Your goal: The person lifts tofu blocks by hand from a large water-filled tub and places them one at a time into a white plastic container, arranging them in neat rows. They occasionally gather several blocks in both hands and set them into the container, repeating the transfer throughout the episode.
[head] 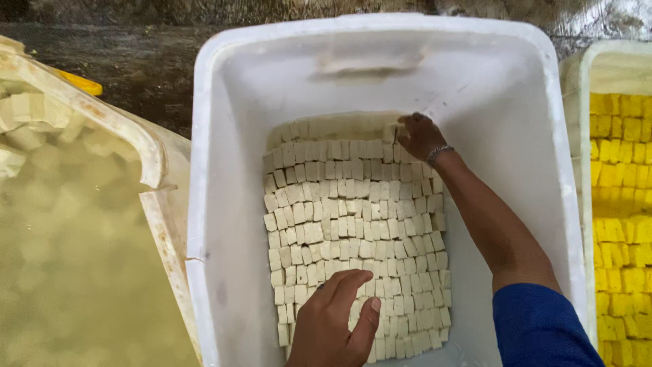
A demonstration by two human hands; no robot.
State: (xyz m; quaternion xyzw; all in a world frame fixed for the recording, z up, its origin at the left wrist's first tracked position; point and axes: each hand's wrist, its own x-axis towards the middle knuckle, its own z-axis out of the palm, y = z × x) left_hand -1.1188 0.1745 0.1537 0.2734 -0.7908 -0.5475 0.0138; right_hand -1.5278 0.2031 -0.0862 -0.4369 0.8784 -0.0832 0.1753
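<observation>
Down in the head view, a white plastic tub (224,204) holds a flat layer of small pale tofu cubes (353,231), packed in rows across its bottom. The left hand (333,319) lies open, fingers spread flat on the cubes at the near edge. The right hand (420,134), a bracelet (438,152) at its wrist and a blue sleeve (543,326) above, has its fingertips curled onto cubes at the far right corner of the layer. Bare tub floor shows along the left, far and right walls. Left stands a chipped tub (153,170) of cloudy liquid with cubes; right, a tub (577,102) of yellow cubes (621,204).
</observation>
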